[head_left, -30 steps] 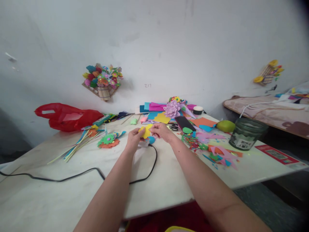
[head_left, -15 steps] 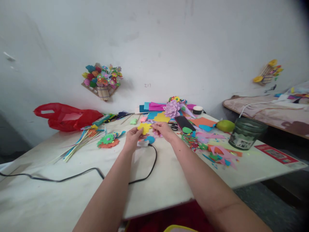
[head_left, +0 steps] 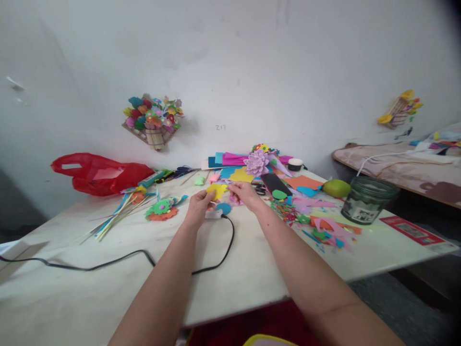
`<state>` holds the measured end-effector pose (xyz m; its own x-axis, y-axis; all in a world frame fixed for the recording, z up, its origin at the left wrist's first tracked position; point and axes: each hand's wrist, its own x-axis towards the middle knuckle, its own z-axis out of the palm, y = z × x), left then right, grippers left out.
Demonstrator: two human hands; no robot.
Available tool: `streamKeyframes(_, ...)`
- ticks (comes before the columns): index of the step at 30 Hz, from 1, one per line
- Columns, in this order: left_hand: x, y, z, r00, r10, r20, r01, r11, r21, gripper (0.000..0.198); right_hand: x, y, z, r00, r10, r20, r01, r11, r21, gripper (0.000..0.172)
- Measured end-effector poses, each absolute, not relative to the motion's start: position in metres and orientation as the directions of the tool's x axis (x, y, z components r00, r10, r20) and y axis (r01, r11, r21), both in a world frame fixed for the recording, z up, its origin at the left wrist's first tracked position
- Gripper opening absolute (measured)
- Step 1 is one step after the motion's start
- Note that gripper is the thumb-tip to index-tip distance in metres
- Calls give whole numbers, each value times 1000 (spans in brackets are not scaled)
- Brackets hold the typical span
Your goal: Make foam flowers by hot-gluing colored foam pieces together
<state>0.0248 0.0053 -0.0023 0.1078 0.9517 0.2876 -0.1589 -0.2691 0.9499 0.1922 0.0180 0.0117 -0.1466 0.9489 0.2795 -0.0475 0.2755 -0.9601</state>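
Note:
My left hand is closed on a yellow scalloped foam flower cutout, pinching its left edge between thumb and fingers. At the cutout's right edge, my right hand has its fingers pressed together; whether they grip that edge or a tiny piece is too small to tell. Just below the hands lies a blue foam disc, beside a white device with a black cord plugged into it. Behind the cutout sit a green lump and a pink lump.
A red plastic bag, thin strips and a green-orange foam flower lie left. To the right are a phone, scissors, foam scraps, a yellow-green fruit and a dark green container. A purple flower sits behind.
The yellow cutout has tilted slightly and shifted a little to the right in my left hand. My right fingers have moved slightly at its edge. Everything else stays put.

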Motion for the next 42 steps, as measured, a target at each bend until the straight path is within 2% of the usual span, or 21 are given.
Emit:
streamKeyframes(9, 24, 8, -4, -9, 961, 276, -196, -273, 942, 33, 196, 17, 11, -135, 958, 252, 13, 256, -966, 17)
streamKeyframes(15, 23, 8, -4, 38, 967, 252, -175, -241, 954, 33, 194, 17, 12, -88, 967, 240, 28, 243, -970, 30)
streamKeyframes(23, 23, 9, -5, 51, 965, 256, -169, -245, 955, 37, 198, 19, 11, -96, 968, 231, 22, 234, -972, 23)
streamKeyframes(30, 23, 8, -4, 56, 961, 270, -180, -256, 950, 35, 196, 18, 11, -112, 967, 227, 22, 231, -973, 35)
streamKeyframes(37, 25, 6, -2, 40, 967, 250, -196, -237, 951, 34, 198, 17, 12, -122, 965, 230, 60, 239, -969, 25)
streamKeyframes(42, 25, 6, -3, 57, 969, 241, -185, -227, 956, 38, 199, 18, 11, -53, 966, 254, 90, 258, -962, 35)
